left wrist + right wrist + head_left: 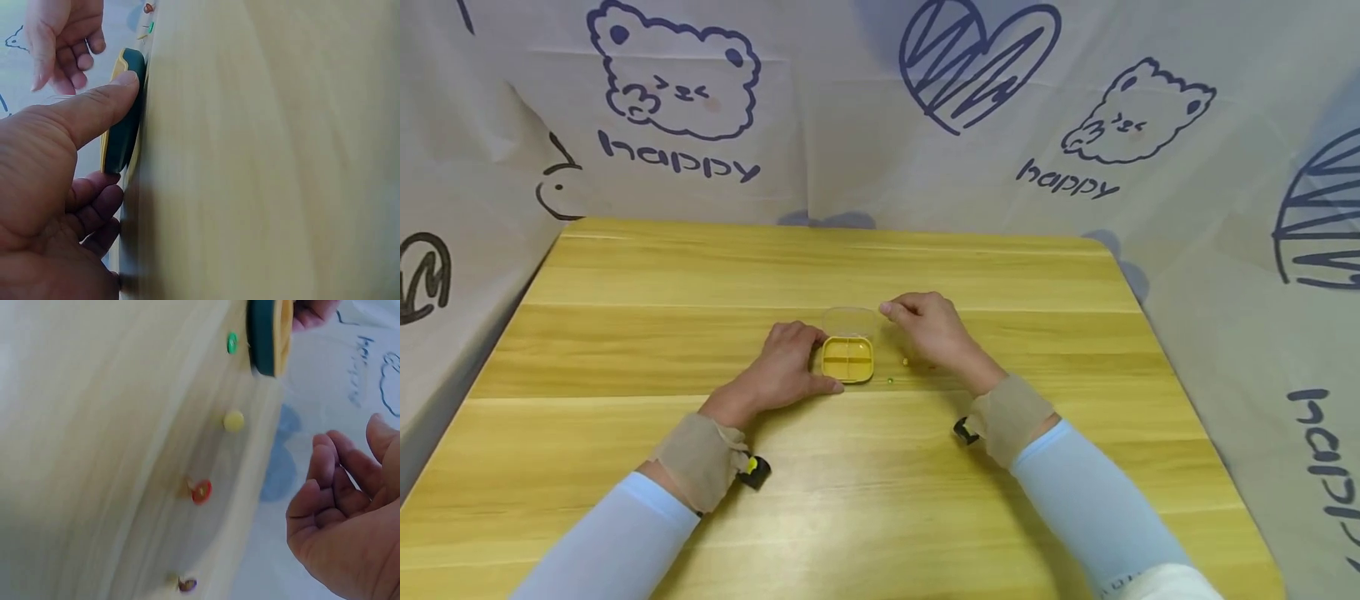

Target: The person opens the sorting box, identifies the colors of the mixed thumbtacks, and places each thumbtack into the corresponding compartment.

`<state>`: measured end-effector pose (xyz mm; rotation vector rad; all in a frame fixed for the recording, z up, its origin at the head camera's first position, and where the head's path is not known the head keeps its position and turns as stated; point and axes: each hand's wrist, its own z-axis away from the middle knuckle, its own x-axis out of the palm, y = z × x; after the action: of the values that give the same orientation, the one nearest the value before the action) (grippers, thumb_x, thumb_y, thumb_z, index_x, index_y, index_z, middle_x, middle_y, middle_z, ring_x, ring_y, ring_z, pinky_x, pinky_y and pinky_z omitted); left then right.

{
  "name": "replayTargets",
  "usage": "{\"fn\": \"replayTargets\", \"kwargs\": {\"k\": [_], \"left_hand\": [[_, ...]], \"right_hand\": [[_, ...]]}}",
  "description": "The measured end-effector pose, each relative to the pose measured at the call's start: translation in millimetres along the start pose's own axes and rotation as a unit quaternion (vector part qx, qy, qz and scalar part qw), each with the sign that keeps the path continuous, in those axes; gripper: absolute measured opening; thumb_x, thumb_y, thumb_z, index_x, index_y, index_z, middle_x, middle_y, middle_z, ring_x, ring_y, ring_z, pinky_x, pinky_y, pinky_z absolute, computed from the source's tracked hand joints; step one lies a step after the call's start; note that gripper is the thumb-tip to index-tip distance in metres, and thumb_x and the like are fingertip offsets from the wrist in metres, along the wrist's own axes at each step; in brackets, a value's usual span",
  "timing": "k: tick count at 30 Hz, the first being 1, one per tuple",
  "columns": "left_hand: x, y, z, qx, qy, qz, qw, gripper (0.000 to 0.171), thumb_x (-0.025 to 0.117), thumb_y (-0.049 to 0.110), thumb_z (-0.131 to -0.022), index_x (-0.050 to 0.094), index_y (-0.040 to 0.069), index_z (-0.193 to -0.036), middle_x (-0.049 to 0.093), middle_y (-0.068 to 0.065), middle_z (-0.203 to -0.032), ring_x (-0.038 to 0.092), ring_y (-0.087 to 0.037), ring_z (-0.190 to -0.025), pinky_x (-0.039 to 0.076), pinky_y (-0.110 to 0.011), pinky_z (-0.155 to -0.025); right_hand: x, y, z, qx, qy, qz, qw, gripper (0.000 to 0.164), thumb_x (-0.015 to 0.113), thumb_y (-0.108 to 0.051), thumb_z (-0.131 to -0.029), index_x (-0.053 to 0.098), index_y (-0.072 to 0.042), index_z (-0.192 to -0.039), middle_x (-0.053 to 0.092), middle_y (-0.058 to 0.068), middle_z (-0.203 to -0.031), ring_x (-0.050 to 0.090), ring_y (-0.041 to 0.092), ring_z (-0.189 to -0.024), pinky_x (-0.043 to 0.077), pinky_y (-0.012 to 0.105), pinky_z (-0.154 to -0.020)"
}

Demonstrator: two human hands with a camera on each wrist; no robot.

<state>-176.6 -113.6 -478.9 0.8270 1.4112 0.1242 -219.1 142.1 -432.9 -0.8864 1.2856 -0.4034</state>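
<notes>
On the counter, a four-part box in the left hand's hold

Near the middle of the counter (865, 508), we see a small yellow box (848, 361) with its clear lid (850, 321) raised on the far side. The left hand (784, 367) grips it, fingers clamped on its side and thumb at the near edge. The right hand (934, 332) is just beside the lid; whether they touch, we cannot tell. In the right wrist view its fingers curl loosely, the thumb apart from them.

From above we look into four compartments; the wrist views instead give us the dark green outer side below the yellow rim. The head view leaves us mere specks right of the box, but the right wrist view shows a green piece (232, 343), a yellow piece (234, 421), a red piece (201, 492) and a purple piece (187, 585) in a row leading away from it.

On the white cloth (850, 125) behind, we read "happy" under two bear drawings (677, 75), and again sideways at the right edge. Marks on the right sleeve (1097, 500) are too small for us to read.
</notes>
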Motion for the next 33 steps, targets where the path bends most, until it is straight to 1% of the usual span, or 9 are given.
{"fn": "replayTargets", "kwargs": {"k": [2, 3, 7, 10, 12, 15, 19, 26, 33], "left_hand": [[0.4, 0.4, -0.3, -0.005, 0.001, 0.001, 1.0000, 0.075, 0.083, 0.046, -0.070, 0.055, -0.002, -0.120, 0.057, -0.016, -0.110, 0.044, -0.031, -0.108, 0.032, -0.046, -0.099], [0.6, 0.5, -0.4, -0.008, 0.002, 0.002, 1.0000, 0.075, 0.083, 0.046, -0.070, 0.055, -0.002, -0.120, 0.057, -0.016, -0.110, 0.043, -0.031, -0.108, 0.032, -0.046, -0.099], [1.6, 1.9, 0.0, -0.017, 0.004, 0.008, 0.9998, 0.076, 0.084, 0.045, -0.070, 0.054, -0.002, -0.122, 0.057, -0.016, -0.111, 0.042, -0.031, -0.109, 0.034, -0.046, -0.098], [1.6, 2.7, 0.7, -0.021, 0.004, 0.009, 0.9997, 0.076, 0.084, 0.045, -0.070, 0.054, -0.002, -0.122, 0.057, -0.016, -0.112, 0.041, -0.031, -0.109, 0.035, -0.046, -0.098], [1.5, 3.1, 1.3, -0.021, 0.004, 0.008, 0.9997, 0.077, 0.084, 0.045, -0.070, 0.054, -0.002, -0.122, 0.056, -0.016, -0.112, 0.041, -0.032, -0.109, 0.034, -0.046, -0.098], [1.2, 3.4, 2.8, -0.021, 0.002, 0.008, 0.9997, 0.079, 0.083, 0.046, -0.069, 0.053, -0.003, -0.124, 0.056, -0.018, -0.116, 0.040, -0.032, -0.110, 0.034, -0.047, -0.098], [0.3, 2.0, 5.2, -0.023, -0.001, 0.019, 0.9996, 0.081, 0.083, 0.046, -0.070, 0.052, -0.002, -0.126, 0.054, -0.018, -0.120, 0.039, -0.032, -0.113, 0.035, -0.048, -0.100], [-2.0, 0.7, 7.2, -0.018, -0.014, 0.032, 0.9992, 0.080, 0.082, 0.046, -0.071, 0.050, -0.001, -0.128, 0.053, -0.018, -0.117, 0.038, -0.031, -0.112, 0.034, -0.048, -0.099], [-1.5, -1.5, 6.4, -0.014, -0.018, 0.034, 0.9992, 0.079, 0.081, 0.046, -0.073, 0.050, -0.001, -0.129, 0.052, -0.017, -0.118, 0.038, -0.031, -0.114, 0.032, -0.049, -0.100]], "right_hand": [[-8, 2, 5, 0.007, 0.027, -0.013, 1.000, 0.043, 0.051, -0.050, -0.096, 0.070, -0.015, -0.111, 0.069, 0.014, -0.097, 0.054, 0.025, -0.074, 0.047, 0.040, -0.070], [-12, 4, 7, 0.011, 0.044, -0.019, 0.999, 0.042, 0.051, -0.050, -0.096, 0.070, -0.015, -0.112, 0.069, 0.012, -0.103, 0.056, 0.026, -0.080, 0.048, 0.040, -0.072], [-28, 13, 20, 0.031, 0.104, -0.036, 0.993, 0.037, 0.053, -0.047, -0.097, 0.071, -0.015, -0.107, 0.067, 0.014, -0.099, 0.055, 0.032, -0.078, 0.046, 0.040, -0.065], [-37, 23, 30, 0.048, 0.123, -0.043, 0.990, 0.034, 0.054, -0.042, -0.098, 0.071, -0.014, -0.104, 0.066, 0.018, -0.096, 0.048, 0.032, -0.068, 0.041, 0.038, -0.057], [-40, 30, 36, 0.059, 0.123, -0.041, 0.990, 0.033, 0.054, -0.039, -0.098, 0.071, -0.011, -0.104, 0.066, 0.018, -0.097, 0.046, 0.028, -0.066, 0.039, 0.036, -0.056], [-43, 39, 44, 0.075, 0.115, -0.033, 0.990, 0.034, 0.054, -0.036, -0.098, 0.070, -0.007, -0.103, 0.065, 0.022, -0.089, 0.039, 0.023, -0.054, 0.037, 0.035, -0.052], [-43, 48, 52, 0.095, 0.105, -0.009, 0.990, 0.034, 0.053, -0.035, -0.098, 0.070, -0.005, -0.104, 0.063, 0.023, -0.081, 0.039, 0.019, -0.049, 0.040, 0.035, -0.051], [-40, 56, 62, 0.130, 0.089, 0.035, 0.987, 0.026, 0.055, -0.030, -0.098, 0.069, -0.009, -0.099, 0.069, 0.012, -0.091, 0.051, 0.023, -0.067, 0.043, 0.035, -0.060], [-35, 61, 67, 0.158, 0.063, 0.073, 0.983, 0.021, 0.056, -0.026, -0.094, 0.070, -0.010, -0.094, 0.070, 0.009, -0.092, 0.055, 0.021, -0.069, 0.045, 0.032, -0.056]]}}
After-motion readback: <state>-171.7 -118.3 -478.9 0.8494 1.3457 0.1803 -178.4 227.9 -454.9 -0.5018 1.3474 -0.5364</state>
